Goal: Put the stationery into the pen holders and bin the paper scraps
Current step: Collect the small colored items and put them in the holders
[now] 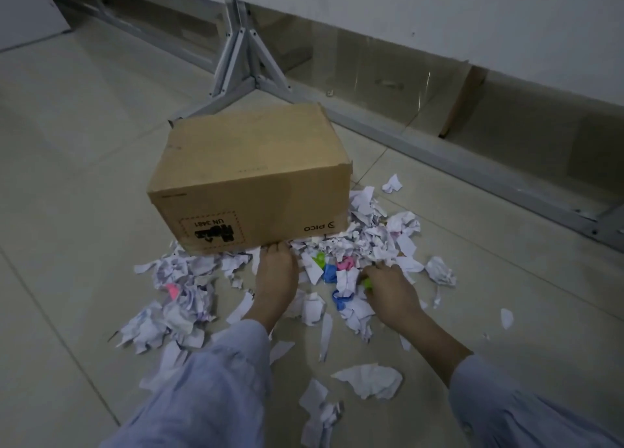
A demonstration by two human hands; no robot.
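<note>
A brown cardboard box [250, 181] is upside down and tilted above the tiled floor. My left hand [275, 279] grips its near bottom edge. Crumpled white paper scraps [374, 241] lie heaped under and around the box. Among them are small coloured pieces: pink [347, 263], blue [329, 273] and green [319, 260]. My right hand [388, 287] presses into the heap with its fingers curled around a green item [367, 283] that is mostly hidden.
A grey metal frame leg [241, 56] and floor rail [472, 164] stand just behind the box along the white wall. Flat cardboard [462, 100] lies behind the rail. More scraps [369, 380] are scattered toward me. Bare tiles stretch away on the left.
</note>
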